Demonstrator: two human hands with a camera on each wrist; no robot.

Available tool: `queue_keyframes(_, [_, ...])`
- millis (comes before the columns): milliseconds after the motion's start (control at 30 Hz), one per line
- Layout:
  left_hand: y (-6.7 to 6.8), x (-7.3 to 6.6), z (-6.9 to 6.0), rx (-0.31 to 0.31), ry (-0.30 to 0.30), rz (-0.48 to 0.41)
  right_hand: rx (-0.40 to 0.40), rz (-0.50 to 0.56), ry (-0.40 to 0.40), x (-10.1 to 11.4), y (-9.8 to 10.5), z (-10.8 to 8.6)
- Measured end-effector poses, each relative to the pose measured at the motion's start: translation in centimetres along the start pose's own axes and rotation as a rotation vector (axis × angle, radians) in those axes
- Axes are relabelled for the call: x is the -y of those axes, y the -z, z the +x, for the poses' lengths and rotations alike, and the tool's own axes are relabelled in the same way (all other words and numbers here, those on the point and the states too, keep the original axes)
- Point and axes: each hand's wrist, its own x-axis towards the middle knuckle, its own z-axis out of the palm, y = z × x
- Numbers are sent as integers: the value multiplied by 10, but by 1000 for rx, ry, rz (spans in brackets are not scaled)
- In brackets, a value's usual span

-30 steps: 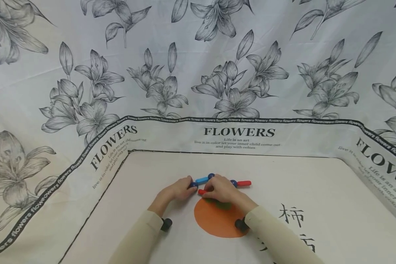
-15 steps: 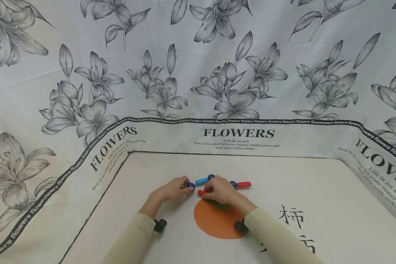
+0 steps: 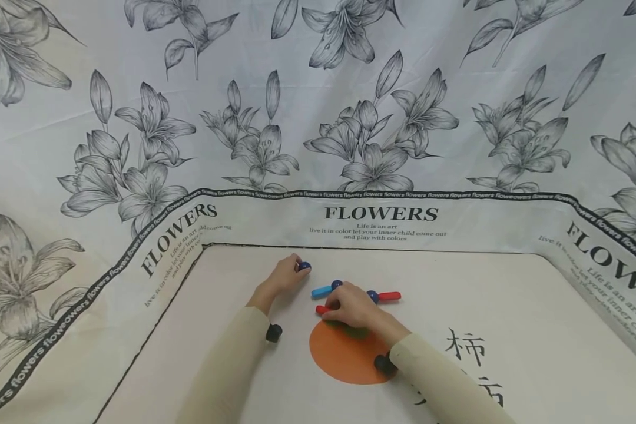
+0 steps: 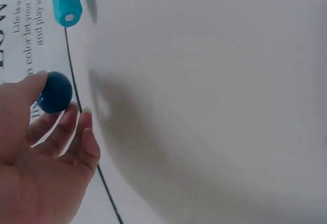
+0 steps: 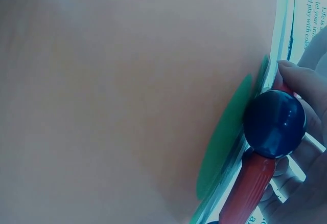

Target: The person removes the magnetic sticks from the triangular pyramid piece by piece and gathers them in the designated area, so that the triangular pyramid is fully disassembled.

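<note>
My left hand [image 3: 282, 277] pinches a dark blue ball [image 3: 305, 267] between thumb and fingertips, apart from the other pieces. In the left wrist view the same ball [image 4: 55, 92] shows with the other fingers loosely bent below it. A light blue rod [image 3: 321, 292] lies nearer the middle, a second dark blue ball [image 3: 337, 284] at its right end. My right hand [image 3: 354, 307] grips a red rod [image 3: 322, 310], part of it hidden by the fingers. Another blue ball [image 3: 373, 295] and red rod [image 3: 390, 296] extend right of that hand; how all the parts join underneath is hidden.
The pale tablecloth [image 3: 233, 365] bears an orange persimmon print [image 3: 344, 356] under the right wrist and black characters [image 3: 466, 344] to the right. A flower-patterned cloth [image 3: 275, 153] rises behind the table. Black wrist cameras [image 3: 274, 333] sit under both sleeves.
The left hand has drawn its blue ball away from the light blue rod's left end, first leftward, then forward across the table. The right hand has stayed in place.
</note>
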Motion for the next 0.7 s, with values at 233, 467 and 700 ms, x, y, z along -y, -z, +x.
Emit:
queue_keyframes(233, [-12, -6, 18, -41, 39, 10, -11, -19, 6, 1, 0, -1])
queue_keyframes(467, [-15, -3, 14, -38, 42, 20, -20, -25, 13, 1, 0, -2])
queue_keyframes(700, [-17, -1, 18, -25, 89, 4, -10, -8, -9, 2, 2, -4])
